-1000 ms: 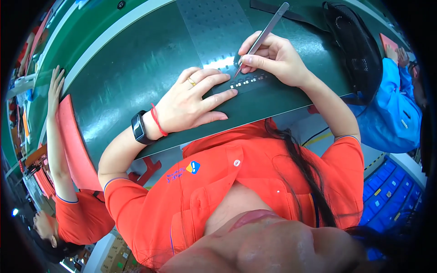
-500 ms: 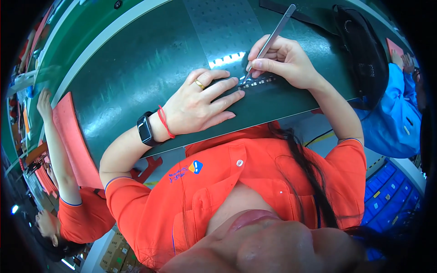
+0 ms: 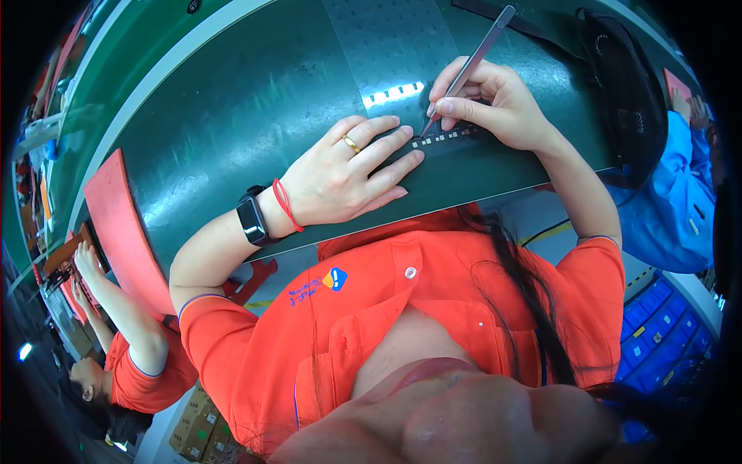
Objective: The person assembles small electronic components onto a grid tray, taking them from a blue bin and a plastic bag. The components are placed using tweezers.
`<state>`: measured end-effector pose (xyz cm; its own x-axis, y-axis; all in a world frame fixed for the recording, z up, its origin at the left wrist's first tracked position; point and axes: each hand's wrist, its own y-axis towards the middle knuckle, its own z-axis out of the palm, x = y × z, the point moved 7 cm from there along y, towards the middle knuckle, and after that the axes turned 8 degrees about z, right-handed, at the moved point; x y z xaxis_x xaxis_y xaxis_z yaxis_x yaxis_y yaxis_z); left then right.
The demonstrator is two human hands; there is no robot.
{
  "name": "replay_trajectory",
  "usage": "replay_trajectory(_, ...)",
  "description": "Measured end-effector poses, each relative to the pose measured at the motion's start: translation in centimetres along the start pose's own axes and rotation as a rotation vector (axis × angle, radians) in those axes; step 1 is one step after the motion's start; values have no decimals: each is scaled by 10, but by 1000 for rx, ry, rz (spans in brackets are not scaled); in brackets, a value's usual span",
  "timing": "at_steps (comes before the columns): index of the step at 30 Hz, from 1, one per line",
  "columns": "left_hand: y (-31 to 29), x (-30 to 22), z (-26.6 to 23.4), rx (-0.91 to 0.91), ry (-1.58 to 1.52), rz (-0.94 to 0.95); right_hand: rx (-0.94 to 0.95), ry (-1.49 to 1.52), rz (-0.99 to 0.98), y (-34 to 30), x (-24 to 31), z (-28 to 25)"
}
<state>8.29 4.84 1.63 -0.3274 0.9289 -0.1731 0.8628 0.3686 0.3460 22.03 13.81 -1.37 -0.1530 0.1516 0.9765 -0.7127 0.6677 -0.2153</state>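
Head view: right hand [image 3: 495, 104] grips tweezers [image 3: 468, 66] (tip on strip [image 3: 444, 138]).

Your left hand [image 3: 352, 174] lies flat, palm down, fingers stretched out together and pointing toward your right, with a ring on one finger. Its wrist is straight, and the bare forearm runs back down and to your left into a bent elbow. Your right hand [image 3: 495, 108] is curled into a pen-style grip, thumb and forefinger pinched closed, knuckles raised. Its forearm comes in steeply from your right shoulder.
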Motion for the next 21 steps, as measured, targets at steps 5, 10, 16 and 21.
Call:
replay_trajectory(5, 3, 0, -7, -5, -22, 17, 4, 201, 49, 4, 3, -9)
replay_trajectory(10, 11, 30, -25, -168, -163, -76, 31, 486, 113, 11, 0, -21)
replay_trajectory(16, 51, 170, -48, -422, 25, -394, 210, 530, 67, 42, 15, -4)
replay_trajectory(21, 121, 261, -10, -321, 77, -438, 243, 518, 8, 46, 8, -9)
